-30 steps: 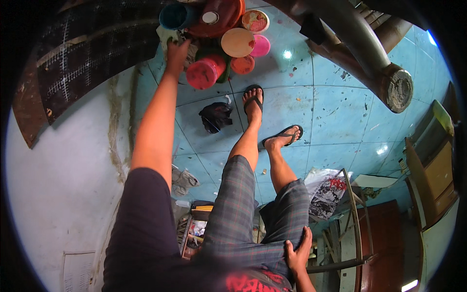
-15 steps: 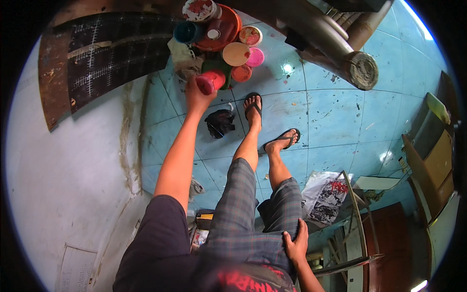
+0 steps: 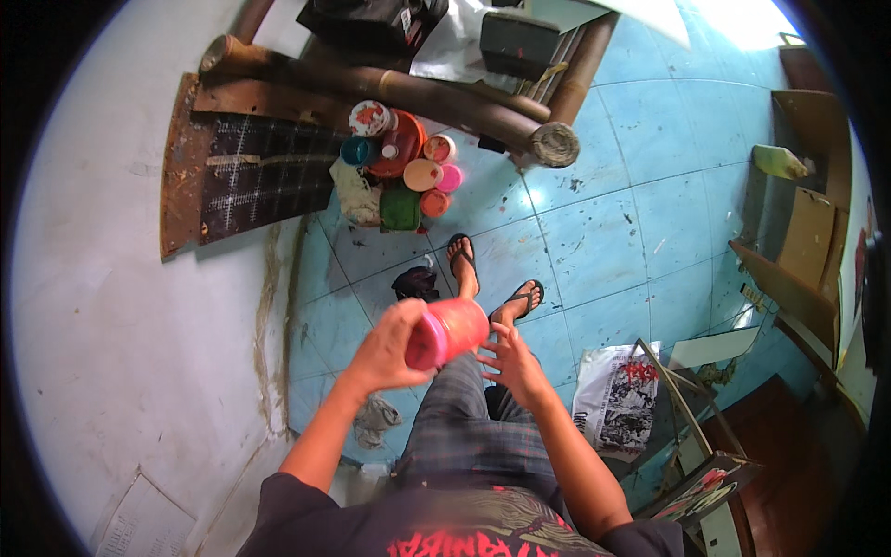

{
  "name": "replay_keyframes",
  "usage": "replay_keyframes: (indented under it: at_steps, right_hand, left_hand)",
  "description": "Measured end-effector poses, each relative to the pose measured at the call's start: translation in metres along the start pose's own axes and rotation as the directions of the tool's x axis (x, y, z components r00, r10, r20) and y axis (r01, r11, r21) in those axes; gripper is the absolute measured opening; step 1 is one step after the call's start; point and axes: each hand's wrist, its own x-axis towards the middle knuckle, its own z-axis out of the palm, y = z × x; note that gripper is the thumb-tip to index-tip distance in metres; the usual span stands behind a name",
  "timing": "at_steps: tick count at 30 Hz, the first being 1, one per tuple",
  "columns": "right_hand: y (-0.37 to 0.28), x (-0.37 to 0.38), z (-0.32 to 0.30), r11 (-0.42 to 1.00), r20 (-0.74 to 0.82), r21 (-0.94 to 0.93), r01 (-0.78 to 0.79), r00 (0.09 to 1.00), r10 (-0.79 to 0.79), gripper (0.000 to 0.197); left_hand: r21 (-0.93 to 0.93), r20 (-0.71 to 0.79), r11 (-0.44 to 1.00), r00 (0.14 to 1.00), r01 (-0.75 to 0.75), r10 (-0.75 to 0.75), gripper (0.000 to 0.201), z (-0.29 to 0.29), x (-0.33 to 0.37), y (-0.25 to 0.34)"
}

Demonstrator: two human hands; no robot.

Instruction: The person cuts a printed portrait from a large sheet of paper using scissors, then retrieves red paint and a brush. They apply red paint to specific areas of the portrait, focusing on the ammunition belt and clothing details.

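— What are we doing up here, seen from the head camera?

— We hold a pink jar (image 3: pixel 448 332) up in front of us, over our knees. It lies on its side. We think we are at the step of getting it open or looking inside.

— Which hand has it?

— Our left hand (image 3: pixel 390 348) is wrapped around the lid end, fingers curled tight on it. Our right hand (image 3: pixel 512 362) is just beside the other end, fingers spread wide. The fingertips look like they touch the jar, but we cannot tell for sure.

— So what does the next move need?

— We think the right hand must close on the jar's body and hold it still, so the left hand can turn the lid.

— What else is there?

— More pots and lids (image 3: pixel 408 172) sit far off on the blue floor (image 3: pixel 613 213) by the wall. Our feet in sandals (image 3: pixel 492 283) are below the jar. A dark rag (image 3: pixel 415 283) lies near them.
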Motion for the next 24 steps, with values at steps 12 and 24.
replay_keyframes:
  at_steps: [12, 24]
  right_hand:
    - [-0.044, -0.146, 0.014, 0.967, 0.419, 0.224, -0.122, 0.908, 0.018, 0.079]
    - [-0.074, -0.232, 0.026, 0.911, 0.230, 0.256, 0.324, 0.895, -0.383, 0.059]
  left_hand:
    - [-0.137, 0.111, 0.897, 0.894, -0.420, 0.435, 0.107, -0.006, -0.005, 0.164]
    - [0.177, -0.223, 0.804, 0.773, -0.567, 0.594, 0.086, -0.043, -0.007, 0.266]
